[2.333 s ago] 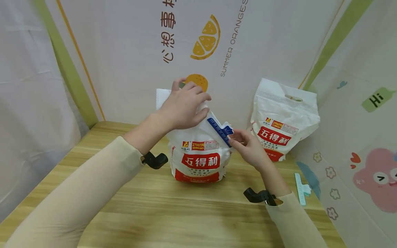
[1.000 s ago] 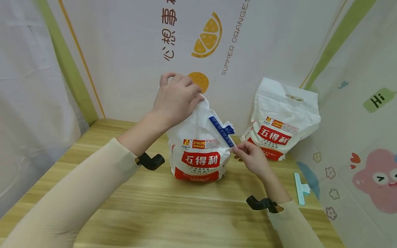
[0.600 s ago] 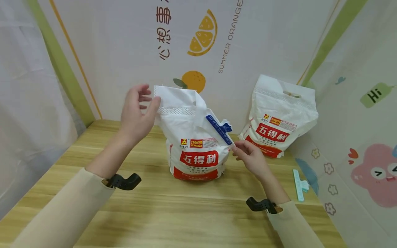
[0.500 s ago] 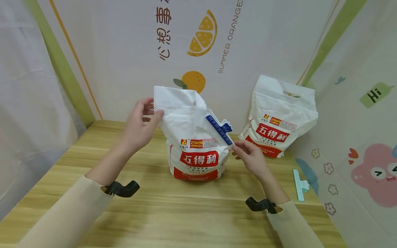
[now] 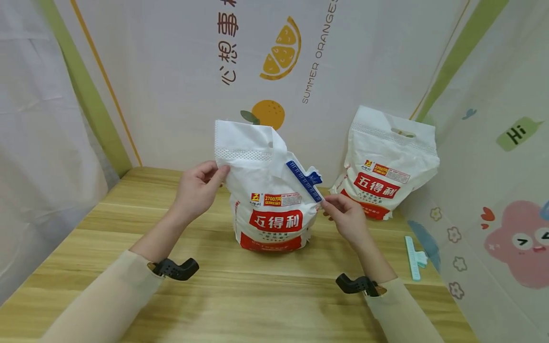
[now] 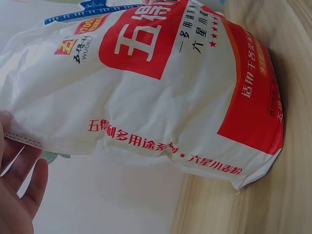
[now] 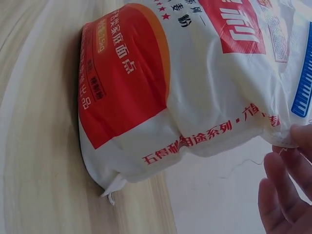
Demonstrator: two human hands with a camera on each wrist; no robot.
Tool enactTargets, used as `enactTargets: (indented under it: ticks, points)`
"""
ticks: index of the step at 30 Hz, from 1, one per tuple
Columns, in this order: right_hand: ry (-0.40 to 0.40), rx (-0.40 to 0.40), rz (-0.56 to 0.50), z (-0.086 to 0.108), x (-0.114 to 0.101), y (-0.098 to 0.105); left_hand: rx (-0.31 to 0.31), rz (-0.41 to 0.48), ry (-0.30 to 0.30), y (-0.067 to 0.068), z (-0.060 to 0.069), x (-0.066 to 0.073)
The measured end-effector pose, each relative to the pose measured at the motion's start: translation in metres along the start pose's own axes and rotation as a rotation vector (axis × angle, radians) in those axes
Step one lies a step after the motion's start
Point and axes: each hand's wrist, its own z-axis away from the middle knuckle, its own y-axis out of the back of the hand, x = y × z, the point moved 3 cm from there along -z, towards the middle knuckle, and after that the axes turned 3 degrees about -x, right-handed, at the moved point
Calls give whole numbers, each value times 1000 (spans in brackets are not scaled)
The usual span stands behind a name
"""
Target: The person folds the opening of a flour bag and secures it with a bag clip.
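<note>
A white flour bag [image 5: 253, 183] with red labels stands upright on the wooden table, its handle flap raised at the top left. A blue clip [image 5: 304, 181] sits slanted across its upper right corner. My left hand [image 5: 197, 190] pinches the bag's left edge just below the handle band; the left wrist view shows those fingers [image 6: 22, 165] at the edge. At the lower end of the clip, my right hand [image 5: 347, 216] pinches the bag's right corner, also visible in the right wrist view, where the fingers [image 7: 285, 183] lie beside the clip [image 7: 304, 78].
Behind and to the right, a second flour bag [image 5: 386, 143] leans near the curtain. A light turquoise clip [image 5: 412, 259] lies on the table [image 5: 257, 295] at the right edge. Printed curtains [image 5: 180, 71] hang behind and at both sides.
My left hand has let go of the bag's top, moved left and down, and taken hold of its left edge. The handle flap has come into view. My right hand has stayed at the corner.
</note>
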Motion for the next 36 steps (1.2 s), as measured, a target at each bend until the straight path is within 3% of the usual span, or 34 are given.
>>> enactTargets:
  ticks: [5, 12, 19, 23, 26, 31, 34, 36]
  points:
    - [-3, 17, 10, 1, 0, 1, 18, -12, 20, 0, 0, 2]
    - [21, -23, -45, 1, -2, 0, -25, 136, 67, 2, -4, 8]
    - [22, -9, 1, 1, -3, 2, 67, 64, 44, 0, -11, 13]
    - [20, -17, -19, 0, -3, 1, 69, 74, 40, -1, -9, 12]
    - [0, -68, -53, 0, -1, 1, -5, 115, 102, -3, -4, 5]
    - [-49, -230, -74, 3, 9, -7, -246, 110, 255, -20, 11, -19]
    - [-96, -337, -43, 5, 15, -17, -376, 121, 270, -36, 21, -32]
    - [-121, -405, -13, 7, 17, -24, -432, 139, 264, -45, 26, -38]
